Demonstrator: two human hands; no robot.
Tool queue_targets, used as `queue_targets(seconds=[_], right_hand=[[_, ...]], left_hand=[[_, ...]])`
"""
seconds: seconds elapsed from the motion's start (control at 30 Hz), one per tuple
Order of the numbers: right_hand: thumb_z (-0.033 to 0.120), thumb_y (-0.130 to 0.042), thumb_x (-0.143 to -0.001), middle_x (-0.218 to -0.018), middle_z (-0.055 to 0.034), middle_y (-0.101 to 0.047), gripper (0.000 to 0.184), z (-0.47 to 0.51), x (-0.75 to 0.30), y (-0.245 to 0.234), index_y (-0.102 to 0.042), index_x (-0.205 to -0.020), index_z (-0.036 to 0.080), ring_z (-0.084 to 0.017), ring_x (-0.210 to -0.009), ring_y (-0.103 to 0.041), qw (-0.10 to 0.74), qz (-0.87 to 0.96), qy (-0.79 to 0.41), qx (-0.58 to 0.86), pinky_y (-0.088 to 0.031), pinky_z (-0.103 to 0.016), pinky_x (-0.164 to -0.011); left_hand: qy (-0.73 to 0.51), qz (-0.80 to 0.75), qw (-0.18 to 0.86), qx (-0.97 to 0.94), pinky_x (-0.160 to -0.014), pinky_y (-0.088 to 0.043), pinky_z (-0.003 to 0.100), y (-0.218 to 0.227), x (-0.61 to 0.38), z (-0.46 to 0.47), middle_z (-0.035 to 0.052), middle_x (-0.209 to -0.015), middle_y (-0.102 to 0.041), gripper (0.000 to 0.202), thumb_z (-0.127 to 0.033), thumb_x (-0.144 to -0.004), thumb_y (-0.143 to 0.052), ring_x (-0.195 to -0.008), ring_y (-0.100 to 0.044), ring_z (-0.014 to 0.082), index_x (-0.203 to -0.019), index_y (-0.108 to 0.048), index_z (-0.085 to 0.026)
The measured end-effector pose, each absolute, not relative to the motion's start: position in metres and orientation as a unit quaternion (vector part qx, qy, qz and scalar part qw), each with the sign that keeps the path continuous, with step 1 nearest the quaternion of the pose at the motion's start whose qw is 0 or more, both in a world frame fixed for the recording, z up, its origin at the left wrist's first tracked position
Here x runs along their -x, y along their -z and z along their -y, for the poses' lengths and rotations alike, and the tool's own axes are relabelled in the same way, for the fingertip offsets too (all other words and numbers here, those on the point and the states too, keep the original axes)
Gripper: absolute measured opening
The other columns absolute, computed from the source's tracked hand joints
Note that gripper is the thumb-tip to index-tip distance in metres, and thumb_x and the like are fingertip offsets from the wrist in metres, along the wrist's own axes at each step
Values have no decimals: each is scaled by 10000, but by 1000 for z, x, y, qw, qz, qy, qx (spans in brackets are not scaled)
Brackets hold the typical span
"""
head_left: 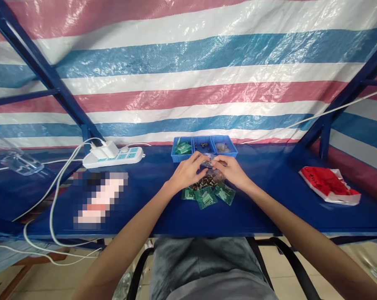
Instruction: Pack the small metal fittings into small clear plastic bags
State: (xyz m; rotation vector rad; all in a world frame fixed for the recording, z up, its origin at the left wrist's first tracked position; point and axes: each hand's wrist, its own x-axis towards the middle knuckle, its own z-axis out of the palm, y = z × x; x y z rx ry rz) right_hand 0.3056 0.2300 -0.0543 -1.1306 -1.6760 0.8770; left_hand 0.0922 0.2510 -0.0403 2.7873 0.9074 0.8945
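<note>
Clear plastic bag (209, 161), at centre frame, is pinched between left hand (188, 171) and right hand (230, 171), probably held over the small dark parts (205, 181) and green boards (205, 196) to catch spills.

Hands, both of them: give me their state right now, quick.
Left hand: closed, fingers pinching a small clear plastic bag.
Right hand: closed, pinching the same bag from the other side.

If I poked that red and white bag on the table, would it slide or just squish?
The red and white bag would probably squish: it looks crumpled and floppy, like thin plastic. It lies flat, so it likely won't roll or tip. It seems light and might slide on the smooth blue table.
</note>
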Motion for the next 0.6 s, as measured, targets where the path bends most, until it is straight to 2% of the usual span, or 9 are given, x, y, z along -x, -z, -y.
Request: queue_targets(seconds=[0.2, 0.33, 0.4, 0.5, 0.6], right_hand=[[529, -683, -868, -908, -73, -701, 341, -229, -303, 52, -702, -766, 205, -226, -830, -656, 467, 694, -325, 441, -537, -324, -655], [521, -720, -843, -1181, -113, -706, 324, -227, -304, 51, -749, -789, 203, -274, -1023, -678, 485, 682, -321, 444, -574, -340, -681], [514, -698, -865, -1274, -105, -695, 310, -225, -304, 49, -778, -848, 215, -282, -1047, -685, 490, 677, -334, 437, -582, -340, -655], [492, -649, -905, -1223, -89, -735, 300, -222, -303, 45, -798, -932, 233, -285, -1036, -698, 491, 676, -341, 431, -578, -334, -626], [446, -648, -905, -1136, -85, -763, 273, -221, -302, 46, -793, -1000, 235, -279, -1033, -703, 484, 684, -327, 437, -580, -330, -659]], left_hand=[[-314, -325, 18, -892, -561, -424, 229, 48, -91, -256, 65, -1099, -580, 185, -301, -1026, -458, -757, -606, 133, -1168, -544, -220], [-321, -316, 3, -893, -573, -414, 235, 47, -91, -256, 66, -1091, -589, 195, -303, -1053, -405, -762, -610, 133, -1128, -562, -214], [-321, -312, -1, -894, -591, -417, 240, 47, -90, -256, 64, -1091, -599, 195, -300, -1057, -399, -764, -613, 132, -1108, -565, -211], [-324, -309, 8, -894, -624, -428, 241, 49, -90, -257, 51, -1081, -621, 172, -294, -1056, -407, -777, -624, 132, -1087, -555, -212], [-329, -321, 32, -888, -610, -420, 236, 53, -90, -258, 30, -1005, -644, 193, -293, -1050, -421, -745, -625, 134, -1204, -504, -213]])
